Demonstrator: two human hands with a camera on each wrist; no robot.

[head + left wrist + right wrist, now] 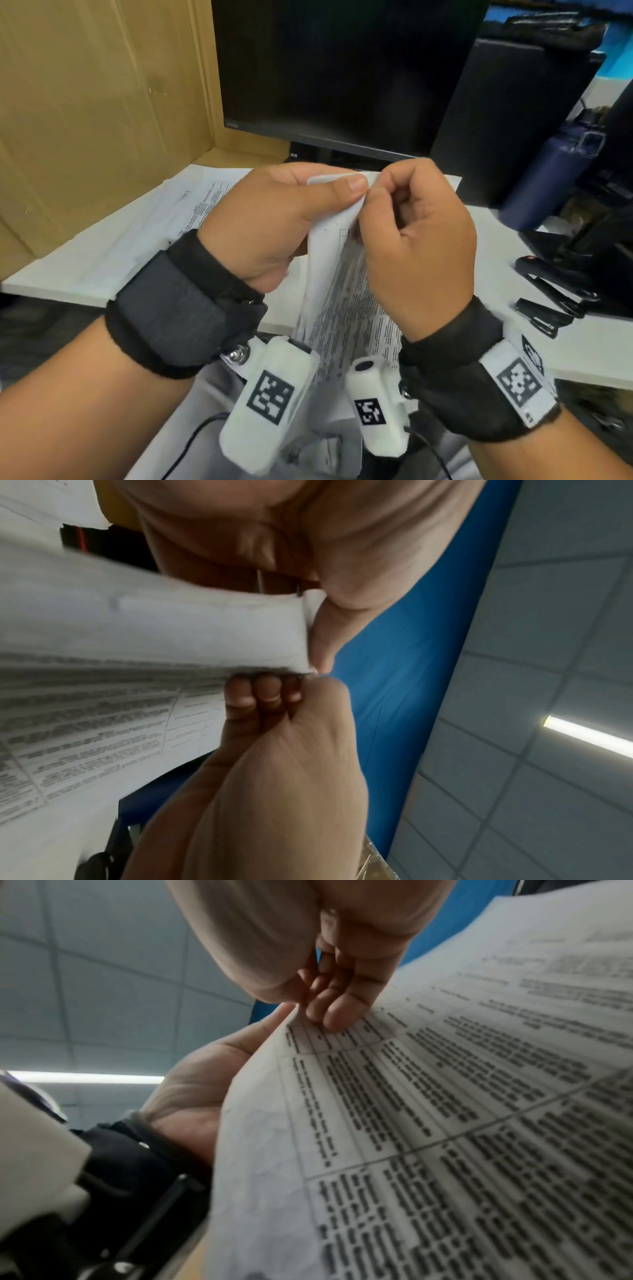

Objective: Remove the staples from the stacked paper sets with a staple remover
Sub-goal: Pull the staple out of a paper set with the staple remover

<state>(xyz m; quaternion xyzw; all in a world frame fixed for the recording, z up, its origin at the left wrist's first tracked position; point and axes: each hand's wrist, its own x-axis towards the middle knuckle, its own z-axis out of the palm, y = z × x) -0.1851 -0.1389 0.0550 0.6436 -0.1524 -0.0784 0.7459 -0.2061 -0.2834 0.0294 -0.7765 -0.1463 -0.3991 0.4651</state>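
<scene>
I hold a printed paper set [342,291] upright above the desk edge with both hands. My left hand [342,186] grips its top corner, thumb lying across the front. My right hand [376,197] pinches the same corner with its fingers curled. In the left wrist view the left thumb [322,631] presses the folded paper edge [171,631], and the right hand's curled fingertips [263,693] sit just below. In the right wrist view the right fingertips [335,1012] touch the printed sheet [445,1123]. I cannot make out a staple. Neither hand holds a tool.
A loose stack of printed papers [137,240] lies on the white desk [496,260] at the left. Black hand tools [551,301] lie at the desk's right side. A dark monitor [342,68] stands behind, with a blue bottle [548,178] to its right.
</scene>
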